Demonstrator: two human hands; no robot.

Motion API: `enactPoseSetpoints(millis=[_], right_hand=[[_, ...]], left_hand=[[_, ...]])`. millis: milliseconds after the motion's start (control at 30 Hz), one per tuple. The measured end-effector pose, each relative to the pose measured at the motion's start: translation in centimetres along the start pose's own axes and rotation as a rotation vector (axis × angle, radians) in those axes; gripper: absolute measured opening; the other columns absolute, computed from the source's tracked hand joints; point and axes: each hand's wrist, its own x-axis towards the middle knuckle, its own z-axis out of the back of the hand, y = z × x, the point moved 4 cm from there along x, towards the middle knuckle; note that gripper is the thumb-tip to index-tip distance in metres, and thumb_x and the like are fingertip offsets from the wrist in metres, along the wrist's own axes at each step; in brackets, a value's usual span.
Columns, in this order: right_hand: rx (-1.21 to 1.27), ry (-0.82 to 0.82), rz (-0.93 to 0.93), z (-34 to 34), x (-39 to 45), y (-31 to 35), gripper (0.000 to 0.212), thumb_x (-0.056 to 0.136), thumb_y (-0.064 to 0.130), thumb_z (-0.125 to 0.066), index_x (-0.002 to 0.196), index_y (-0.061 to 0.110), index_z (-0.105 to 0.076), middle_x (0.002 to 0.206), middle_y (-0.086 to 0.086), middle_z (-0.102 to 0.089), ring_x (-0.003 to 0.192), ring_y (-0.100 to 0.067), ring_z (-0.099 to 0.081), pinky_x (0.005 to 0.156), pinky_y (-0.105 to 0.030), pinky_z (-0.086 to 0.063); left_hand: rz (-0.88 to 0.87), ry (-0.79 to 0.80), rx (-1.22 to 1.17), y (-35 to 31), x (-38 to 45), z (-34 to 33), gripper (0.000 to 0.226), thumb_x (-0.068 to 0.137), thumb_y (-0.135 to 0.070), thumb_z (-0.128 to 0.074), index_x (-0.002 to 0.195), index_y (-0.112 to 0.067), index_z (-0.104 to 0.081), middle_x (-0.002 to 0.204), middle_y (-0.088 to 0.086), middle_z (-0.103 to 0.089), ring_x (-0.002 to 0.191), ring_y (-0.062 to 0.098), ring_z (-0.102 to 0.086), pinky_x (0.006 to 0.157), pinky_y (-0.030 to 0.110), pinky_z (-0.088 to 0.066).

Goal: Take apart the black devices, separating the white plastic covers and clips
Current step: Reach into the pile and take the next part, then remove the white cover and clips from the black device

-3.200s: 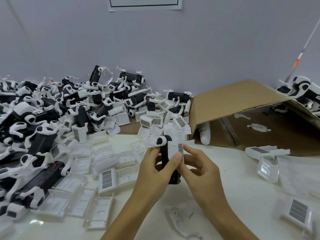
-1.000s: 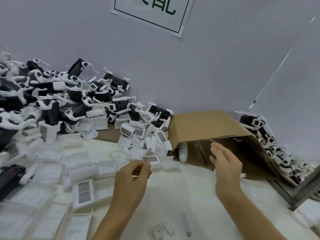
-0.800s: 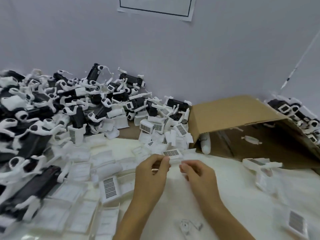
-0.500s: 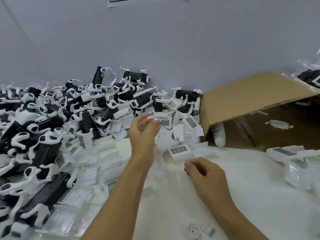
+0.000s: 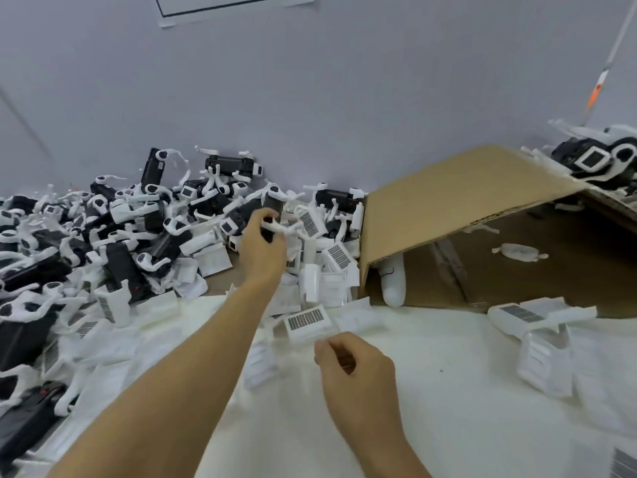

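A big heap of black devices (image 5: 117,232) with white clips fills the left and back of the table. My left hand (image 5: 262,246) is stretched out to the heap's right end, fingers closed around a black device (image 5: 274,215) with a white clip. My right hand (image 5: 355,367) hovers low over the white table, fingers loosely curled, nothing seen in it. Just beyond it lies a white plastic cover (image 5: 306,320) with a dark grid patch. Several more loose white covers (image 5: 155,305) lie along the heap's front edge.
A cardboard box (image 5: 465,198) lies on its side at right, open toward me, with a few white clips (image 5: 518,251) inside. More white covers (image 5: 537,326) sit at right on the white table (image 5: 448,391). Other devices (image 5: 593,160) pile behind the box. A grey wall stands behind.
My left hand has reached farther into the heap and closed on a black device. My right hand stayed low over the table. The white cover it handled earlier lies on the table.
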Motion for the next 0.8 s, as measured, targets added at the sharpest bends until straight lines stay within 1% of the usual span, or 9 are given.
enactPoseSetpoints(millis=[133,233,333,433,500,567,600,700,800], right_hand=[[0.299,-0.117,-0.074,0.8,0.1,0.8,0.023,0.094,0.041,-0.062,0.078,0.027,-0.072,0.08,0.012,-0.072,0.076,-0.002,-0.067,0.061,-0.017,-0.051],[0.459,-0.128,-0.046,1.1,-0.2,1.7,0.034,0.091,0.061,-0.055,0.098,0.031,-0.071,0.094,0.014,-0.074,0.088,-0.005,-0.07,0.065,-0.023,-0.056],[0.481,-0.113,0.022,1.3,-0.7,2.3,0.031,0.084,0.057,-0.06,0.1,0.031,-0.069,0.099,0.008,-0.075,0.094,-0.011,-0.072,0.076,-0.029,-0.06],[0.547,-0.063,-0.024,1.6,-0.7,2.2,0.037,0.075,0.052,-0.077,0.1,0.026,-0.071,0.097,-0.002,-0.077,0.09,-0.019,-0.074,0.078,-0.035,-0.061],[0.574,-0.013,-0.064,1.7,-0.5,2.2,0.036,0.075,0.048,-0.08,0.095,0.018,-0.077,0.087,-0.008,-0.077,0.076,-0.022,-0.072,0.067,-0.034,-0.057],[0.58,0.078,-0.108,1.4,-0.5,2.2,0.043,0.076,0.051,-0.073,0.09,0.011,-0.079,0.076,-0.014,-0.072,0.063,-0.021,-0.06,0.055,-0.03,-0.045],[0.568,0.139,-0.127,0.9,-0.7,2.2,0.049,0.076,0.055,-0.069,0.088,0.009,-0.079,0.074,-0.017,-0.07,0.063,-0.021,-0.057,0.053,-0.029,-0.043],[0.393,0.229,-0.111,-0.2,-1.1,2.3,0.058,0.083,0.068,-0.065,0.078,0.012,-0.077,0.078,-0.013,-0.071,0.071,-0.017,-0.064,0.064,-0.023,-0.049],[0.206,0.032,0.015,0.2,-1.0,2.2,0.038,0.078,0.062,-0.058,0.079,0.029,-0.076,0.089,0.01,-0.07,0.086,-0.002,-0.066,0.077,-0.019,-0.051]], left_hand=[[-0.347,0.018,0.017,-2.8,-7.3,2.3,0.07,0.08,0.025,-0.046,0.104,-0.04,-0.059,0.131,0.011,-0.057,0.126,0.025,-0.051,0.097,0.015,-0.043],[-0.53,0.066,0.07,-4.0,-13.5,3.7,0.062,0.08,0.026,-0.05,0.116,-0.02,-0.071,0.142,0.015,-0.049,0.135,0.021,-0.043,0.112,0.025,-0.038],[-0.605,0.193,0.067,-4.2,-19.0,4.1,0.065,0.081,0.014,-0.052,0.135,-0.022,-0.06,0.148,0.012,-0.043,0.138,0.022,-0.043,0.112,0.017,-0.035],[-0.401,0.287,-0.223,-3.8,-21.1,5.1,0.08,0.073,0.009,-0.052,0.144,-0.027,-0.049,0.149,0.005,-0.049,0.14,0.021,-0.047,0.11,0.024,-0.041],[-0.148,0.193,-0.561,-3.0,-20.4,6.5,0.063,0.072,0.004,-0.049,0.126,-0.026,-0.058,0.127,0.006,-0.065,0.12,0.017,-0.063,0.099,0.029,-0.05],[0.08,0.021,-0.642,-1.6,-19.4,8.0,0.029,0.075,-0.018,-0.056,0.102,-0.015,-0.067,0.099,0.002,-0.073,0.093,0.021,-0.068,0.083,0.034,-0.051],[0.189,0.048,-0.637,-1.2,-19.0,8.0,0.031,0.077,-0.034,-0.059,0.095,-0.012,-0.072,0.091,0.001,-0.075,0.088,0.025,-0.067,0.079,0.034,-0.05],[0.432,0.311,-0.821,-0.4,-18.7,7.0,0.045,0.087,-0.056,-0.063,0.1,-0.017,-0.08,0.102,0.013,-0.078,0.096,0.028,-0.074,0.076,0.036,-0.058],[0.481,0.312,-0.887,-0.3,-18.0,7.1,0.043,0.081,-0.052,-0.061,0.102,-0.02,-0.081,0.11,0.015,-0.076,0.103,0.025,-0.073,0.082,0.037,-0.061]])
